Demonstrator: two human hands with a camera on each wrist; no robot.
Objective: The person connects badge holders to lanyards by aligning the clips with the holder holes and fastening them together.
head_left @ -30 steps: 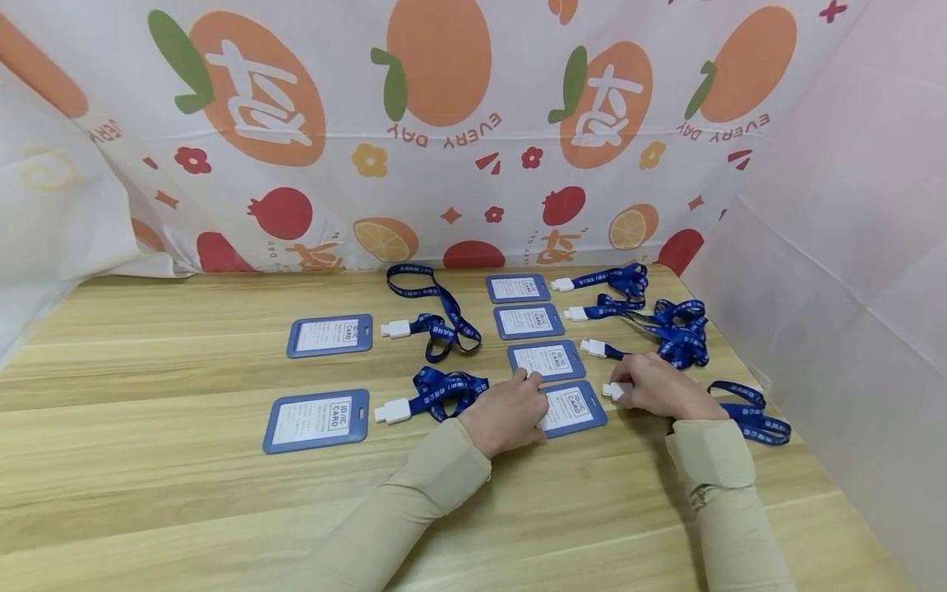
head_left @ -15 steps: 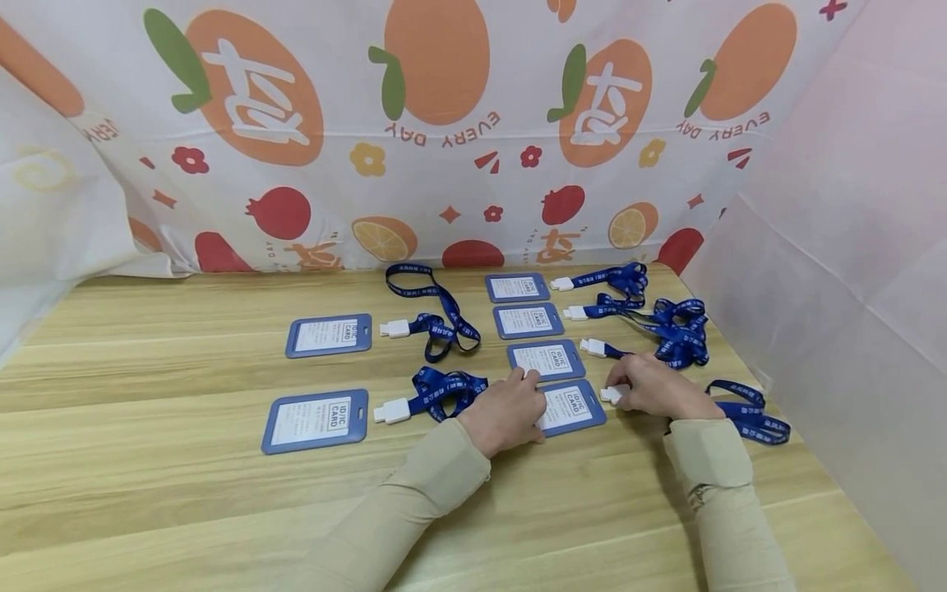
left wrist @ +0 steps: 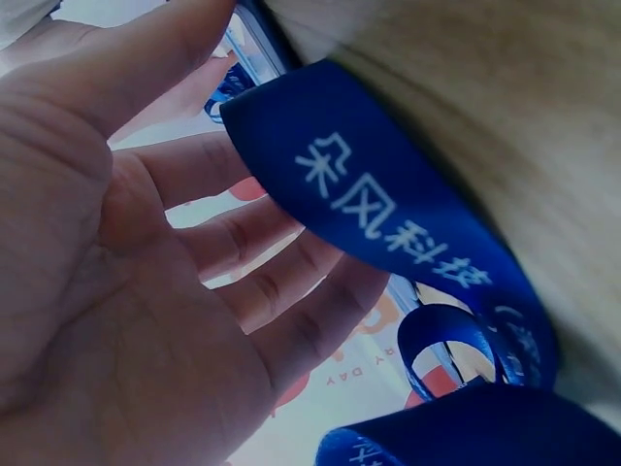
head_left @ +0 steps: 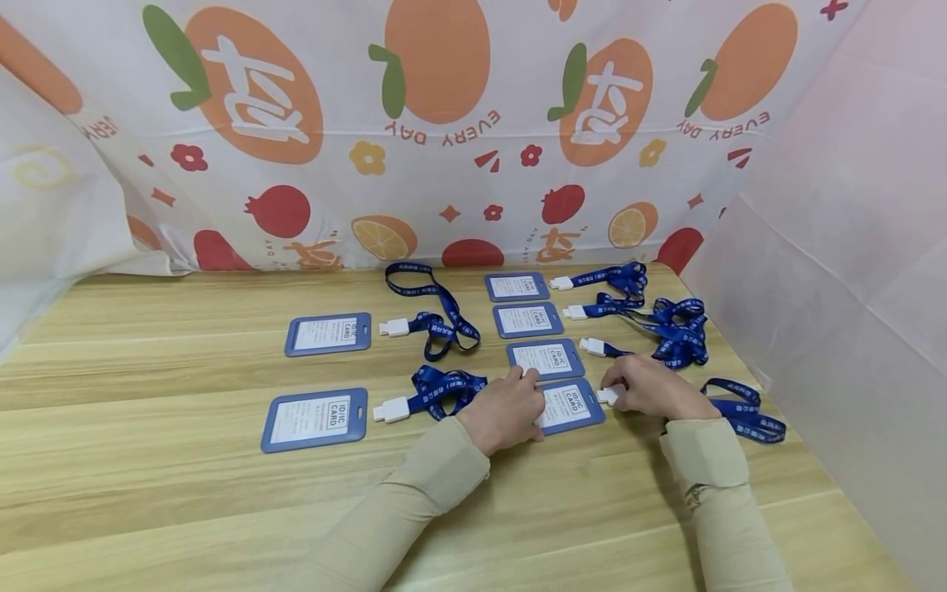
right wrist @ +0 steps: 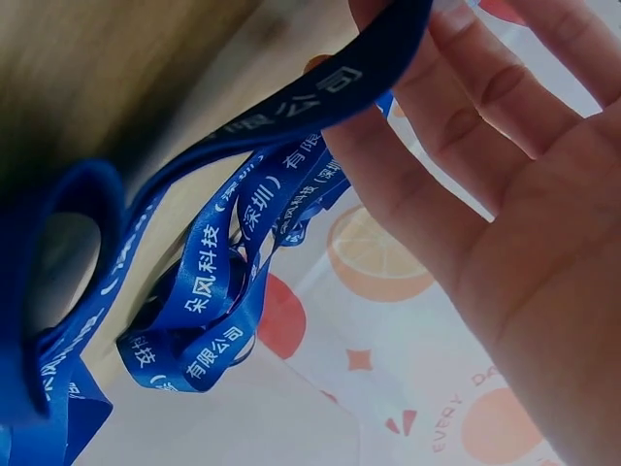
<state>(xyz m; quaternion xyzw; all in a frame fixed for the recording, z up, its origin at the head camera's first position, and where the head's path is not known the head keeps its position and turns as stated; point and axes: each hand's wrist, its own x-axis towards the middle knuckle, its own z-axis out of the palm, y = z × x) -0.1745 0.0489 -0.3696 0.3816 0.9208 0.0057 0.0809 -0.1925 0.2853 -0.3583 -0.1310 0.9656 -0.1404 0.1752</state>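
In the head view, my left hand (head_left: pixel 506 409) grips the left end of the nearest blue ID card holder (head_left: pixel 568 408) in the right column, covering that end. Just right of the holder's slotted end, my right hand (head_left: pixel 654 386) pinches the white clip (head_left: pixel 608 395) of a blue lanyard (head_left: pixel 753 421). The clip's tip is close to the slot. This lanyard's strap (right wrist: pixel 330 92) passes under the right fingers in the right wrist view. Another blue lanyard (left wrist: pixel 388 209) lies beside the left hand and hides some of its fingers in the left wrist view.
Several more ID card holders lie on the wooden table (head_left: pixel 148 510): two at left, including a near-left holder (head_left: pixel 314 419), and three behind the gripped one. Each has a white-clipped lanyard (head_left: pixel 436 329) to its right. A fruit-print cloth (head_left: pixel 444 189) hangs behind.
My right hand has shifted slightly left with the white clip, bringing it nearer the holder, and the lanyard's tail has slid left too. My left hand has stayed in place.
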